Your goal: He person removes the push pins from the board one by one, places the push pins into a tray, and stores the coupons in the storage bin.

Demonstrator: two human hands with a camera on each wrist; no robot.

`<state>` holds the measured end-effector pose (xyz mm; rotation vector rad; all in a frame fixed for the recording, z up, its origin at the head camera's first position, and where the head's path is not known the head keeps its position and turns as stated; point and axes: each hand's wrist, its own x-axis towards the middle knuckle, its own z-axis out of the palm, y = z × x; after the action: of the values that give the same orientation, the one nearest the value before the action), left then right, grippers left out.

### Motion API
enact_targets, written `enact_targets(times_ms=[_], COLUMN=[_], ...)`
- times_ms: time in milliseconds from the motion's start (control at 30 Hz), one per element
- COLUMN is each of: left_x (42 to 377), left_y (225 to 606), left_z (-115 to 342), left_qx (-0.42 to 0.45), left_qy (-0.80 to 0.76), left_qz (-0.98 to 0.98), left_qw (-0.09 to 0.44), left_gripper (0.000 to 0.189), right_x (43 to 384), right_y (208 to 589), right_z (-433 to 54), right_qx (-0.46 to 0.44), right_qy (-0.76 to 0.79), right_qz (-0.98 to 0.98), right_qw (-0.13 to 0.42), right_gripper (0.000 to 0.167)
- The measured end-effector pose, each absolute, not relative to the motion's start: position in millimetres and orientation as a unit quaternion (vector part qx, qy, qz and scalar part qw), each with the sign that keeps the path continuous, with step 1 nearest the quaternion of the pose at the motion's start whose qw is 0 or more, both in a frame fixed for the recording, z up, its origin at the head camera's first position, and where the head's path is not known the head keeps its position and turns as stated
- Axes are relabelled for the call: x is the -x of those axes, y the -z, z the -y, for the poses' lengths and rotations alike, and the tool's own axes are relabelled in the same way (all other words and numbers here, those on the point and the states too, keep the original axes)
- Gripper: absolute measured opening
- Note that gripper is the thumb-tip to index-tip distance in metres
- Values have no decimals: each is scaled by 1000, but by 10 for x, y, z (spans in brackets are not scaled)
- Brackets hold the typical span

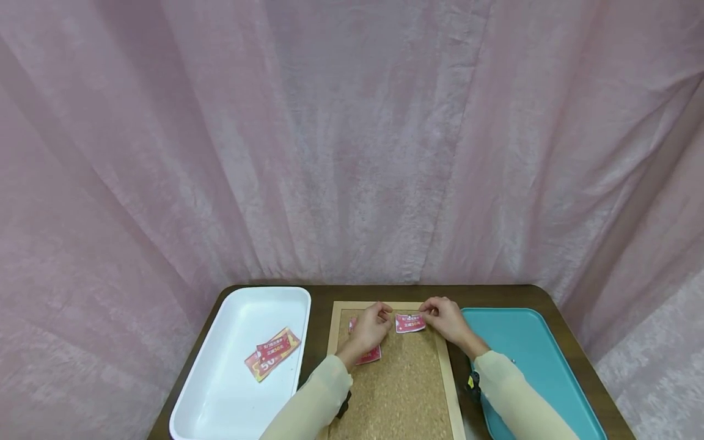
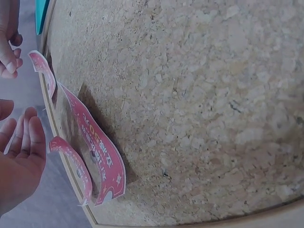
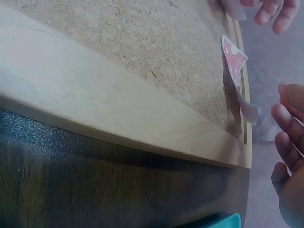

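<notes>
A small red printed coupon (image 1: pixel 410 324) lies at the top of the cork board (image 1: pixel 409 391), its ends curling up from the surface. My right hand (image 1: pixel 447 318) is at its right end; in the right wrist view a small gap shows between the fingertips (image 3: pixel 281 114) and the curled coupon (image 3: pixel 233 61). My left hand (image 1: pixel 370 330) hovers left of that coupon with loosely bent fingers and nothing between them. Under it, two more red coupons, a nearer one (image 2: pixel 97 147) and one by the top edge (image 2: pixel 76 164), stand on the board, partly hidden in the head view.
Left of the board is a white tray (image 1: pixel 220 400) with a few overlapping coupons (image 1: pixel 277 348). A teal tray (image 1: pixel 541 366) lies on the right, with a tiny shiny item near my right sleeve. The dark wooden table (image 1: pixel 319 293) ends at a pink curtain (image 1: pixel 352 153).
</notes>
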<state>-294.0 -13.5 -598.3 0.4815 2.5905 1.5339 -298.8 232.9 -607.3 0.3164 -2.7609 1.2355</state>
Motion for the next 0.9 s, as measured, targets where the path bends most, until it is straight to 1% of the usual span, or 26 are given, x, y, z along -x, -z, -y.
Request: enact_targets(times_ms=[233, 500, 900], left_x=[2949, 2964, 2994], left_y=[6023, 6019, 6072], left_z=[70, 44, 19], left_qx=[-164, -157, -162], left_qy=[-497, -494, -472], left_qz=[-852, -855, -866], left_qw=[18, 30, 25], left_gripper=[22, 23, 23], right_x=[2991, 3033, 3106], right_y=[6105, 6097, 6152], right_z=[-2324, -2280, -2176], right_qx=[-116, -127, -120], right_qy=[-394, -388, -392], right_qz=[910, 910, 911], right_qw=[54, 71, 53], right_gripper=[7, 8, 7])
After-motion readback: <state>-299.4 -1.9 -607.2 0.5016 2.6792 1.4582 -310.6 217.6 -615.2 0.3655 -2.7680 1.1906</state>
